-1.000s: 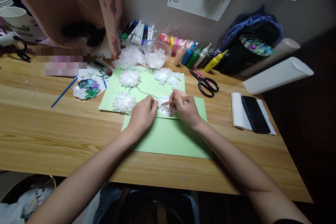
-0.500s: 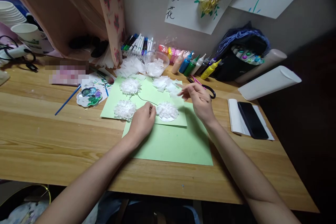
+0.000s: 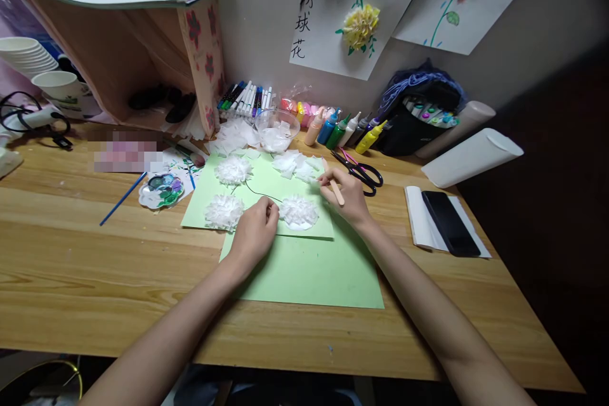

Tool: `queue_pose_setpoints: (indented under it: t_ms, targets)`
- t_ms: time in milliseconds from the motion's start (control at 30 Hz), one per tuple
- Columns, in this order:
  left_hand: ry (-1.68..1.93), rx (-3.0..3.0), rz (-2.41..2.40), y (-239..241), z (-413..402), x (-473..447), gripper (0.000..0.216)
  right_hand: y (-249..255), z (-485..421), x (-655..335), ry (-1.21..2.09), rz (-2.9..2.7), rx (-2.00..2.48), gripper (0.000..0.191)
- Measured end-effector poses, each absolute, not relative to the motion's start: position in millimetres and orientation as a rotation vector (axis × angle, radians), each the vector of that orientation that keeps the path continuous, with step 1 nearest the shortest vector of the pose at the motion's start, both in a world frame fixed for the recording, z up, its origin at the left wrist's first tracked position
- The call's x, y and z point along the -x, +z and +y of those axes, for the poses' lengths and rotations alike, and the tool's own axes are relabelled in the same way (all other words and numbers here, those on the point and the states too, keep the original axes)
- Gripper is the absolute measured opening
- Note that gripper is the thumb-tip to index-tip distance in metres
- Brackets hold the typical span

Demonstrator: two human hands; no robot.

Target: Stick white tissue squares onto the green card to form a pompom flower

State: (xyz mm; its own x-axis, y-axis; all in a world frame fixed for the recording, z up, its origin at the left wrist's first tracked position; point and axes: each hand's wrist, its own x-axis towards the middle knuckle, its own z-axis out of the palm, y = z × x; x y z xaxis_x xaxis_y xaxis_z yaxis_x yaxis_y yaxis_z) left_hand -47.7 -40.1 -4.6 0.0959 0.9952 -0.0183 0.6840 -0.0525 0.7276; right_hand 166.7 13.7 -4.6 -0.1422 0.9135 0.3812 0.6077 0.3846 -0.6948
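Note:
My left hand (image 3: 255,231) rests curled on the light green paper (image 3: 266,181), fingertips pinched beside a white tissue flower (image 3: 297,212). My right hand (image 3: 343,193) is closed round a wooden stick (image 3: 333,184) and reaches to a pile of white tissue squares (image 3: 295,165) at the paper's far edge. Two more tissue flowers (image 3: 233,169) lie on the paper's left part, joined by a thin black drawn line. A second green sheet (image 3: 309,273) lies underneath, nearer me.
Black scissors (image 3: 360,172) lie right of my right hand. Paint bottles (image 3: 340,130), markers (image 3: 245,98) and a clear bowl (image 3: 276,130) line the wall. A paint palette (image 3: 162,187) and blue brush (image 3: 122,198) sit left. A phone (image 3: 445,222) lies on a notebook at right.
My right hand left the near tissue flower, lifted away, then came down with the stick at the tissue squares. The left hand stayed by the flower. The view tilted upward.

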Motion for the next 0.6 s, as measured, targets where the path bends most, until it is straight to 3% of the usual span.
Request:
queue_pose_setpoints:
  t_ms: [267, 600]
  targets:
    - [0.930, -2.194, 1.325, 6.1, -48.9, 41.4, 0.025, 20.9, -20.6, -157.4, 1.191, -1.822, 1.076, 0.009]
    - [0.754, -1.933, 1.304, 6.1, -49.3, 43.8, 0.014, 0.3, -23.1, -158.1, 1.242, -1.727, 1.025, 0.022]
